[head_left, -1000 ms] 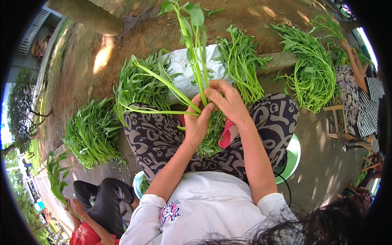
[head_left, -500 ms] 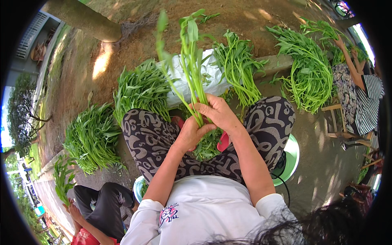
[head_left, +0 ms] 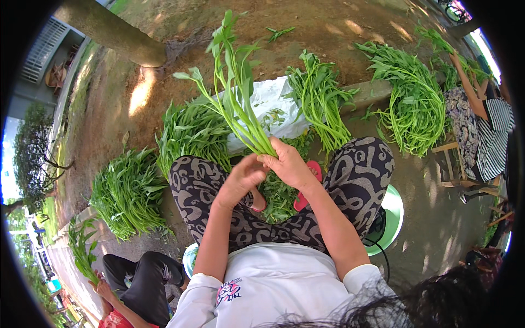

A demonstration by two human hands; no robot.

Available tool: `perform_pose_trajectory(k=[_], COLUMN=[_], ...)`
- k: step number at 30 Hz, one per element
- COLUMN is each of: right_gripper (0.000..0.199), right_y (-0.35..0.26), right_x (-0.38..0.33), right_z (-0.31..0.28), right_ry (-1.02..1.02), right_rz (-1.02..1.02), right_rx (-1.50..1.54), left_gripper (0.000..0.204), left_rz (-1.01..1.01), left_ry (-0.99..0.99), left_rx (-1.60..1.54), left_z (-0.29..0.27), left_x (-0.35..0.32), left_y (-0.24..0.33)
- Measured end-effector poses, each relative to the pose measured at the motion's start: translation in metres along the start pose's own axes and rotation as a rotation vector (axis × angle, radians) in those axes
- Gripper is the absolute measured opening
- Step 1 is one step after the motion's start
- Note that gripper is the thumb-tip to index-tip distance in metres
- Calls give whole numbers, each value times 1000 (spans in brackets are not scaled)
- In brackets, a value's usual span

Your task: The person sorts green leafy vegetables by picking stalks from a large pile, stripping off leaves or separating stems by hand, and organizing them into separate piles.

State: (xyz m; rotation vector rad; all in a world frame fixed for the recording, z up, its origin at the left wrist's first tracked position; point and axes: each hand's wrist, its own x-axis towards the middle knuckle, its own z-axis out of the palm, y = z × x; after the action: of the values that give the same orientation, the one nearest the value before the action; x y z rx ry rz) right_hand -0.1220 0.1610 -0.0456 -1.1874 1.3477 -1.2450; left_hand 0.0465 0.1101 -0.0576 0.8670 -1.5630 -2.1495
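Note:
My right hand grips a small bunch of water spinach near the lower ends of its pale green stems. The bunch leans up and to the left, leaves at the far end. Just left of the grip, my left hand is loosely curved, its thumb apart from its fingers and no stem visible between them. Some of its fingertips are hidden near the right hand. Below both hands, loose leaves and trimmings cover the ground between my feet.
Beyond my knees, more water spinach lies on a white plastic sheet and beside it, with a leafy pile at left and another at right. A green basin stands by my right thigh. Two other people sit nearby handling greens, one on each side.
The bunch has tipped further left. My left hand has come off the stems and shifted left and down, while my right hand keeps its hold.

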Motion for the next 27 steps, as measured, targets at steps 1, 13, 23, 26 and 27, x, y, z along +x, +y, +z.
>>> perform_pose_trajectory(k=[1,13,23,26,27], right_gripper=[17,33,53,44,40], right_y=[-5,-8,-7,-4,-2], right_x=[-1,-13,-12,-11,-11], right_z=[3,39,26,26,25], right_ry=[31,187,-202,-218,-216], right_rz=[-14,-214,62,87,84], right_rx=[-94,-622,-228,-256,-257], left_gripper=[74,33,31,37,41], left_rz=[25,318,353,357,346], left_ry=[62,521,414,419,403], left_rx=[-60,-433,-504,-442,-422], left_z=[-2,19,5,7,7], left_x=[0,17,1,3,2], left_y=[13,34,45,43,44])
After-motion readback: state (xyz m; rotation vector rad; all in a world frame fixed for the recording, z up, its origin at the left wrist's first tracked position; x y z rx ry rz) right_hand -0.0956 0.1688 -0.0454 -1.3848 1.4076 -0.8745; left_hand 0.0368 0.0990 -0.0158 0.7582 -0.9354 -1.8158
